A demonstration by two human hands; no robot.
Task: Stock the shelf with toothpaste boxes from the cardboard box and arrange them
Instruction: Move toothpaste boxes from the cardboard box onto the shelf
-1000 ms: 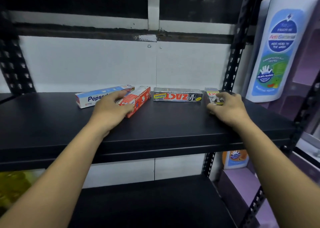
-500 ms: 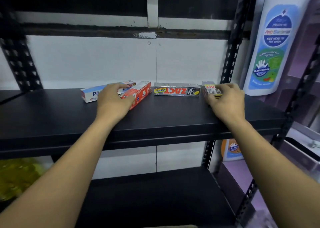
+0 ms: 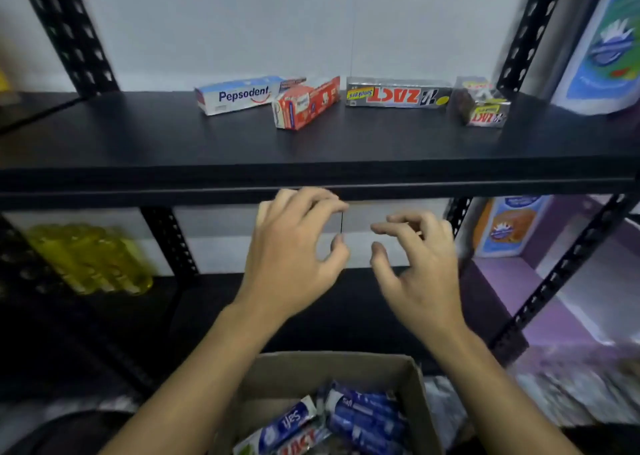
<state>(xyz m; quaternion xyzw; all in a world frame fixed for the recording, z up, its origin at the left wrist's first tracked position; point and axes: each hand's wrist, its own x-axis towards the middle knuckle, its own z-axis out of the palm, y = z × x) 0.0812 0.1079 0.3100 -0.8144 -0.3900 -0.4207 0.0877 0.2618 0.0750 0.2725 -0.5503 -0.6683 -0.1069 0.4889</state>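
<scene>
Four toothpaste boxes lie along the back of the black shelf [image 3: 138,143]. A white and blue box [image 3: 239,96] lies furthest left, and a red box [image 3: 306,104] sits angled against its right end. A long silver box [image 3: 398,94] comes next, with a shorter silver box [image 3: 481,104] turned askew near the shelf's right end. Just below the shelf's front edge, the left hand [image 3: 294,246] and right hand [image 3: 419,267] hover side by side. Both are empty, with fingers loosely curled and spread. Lower still beneath the shelf, the cardboard box [image 3: 332,371] stands open, with blue toothpaste boxes [image 3: 363,416] jumbled inside.
</scene>
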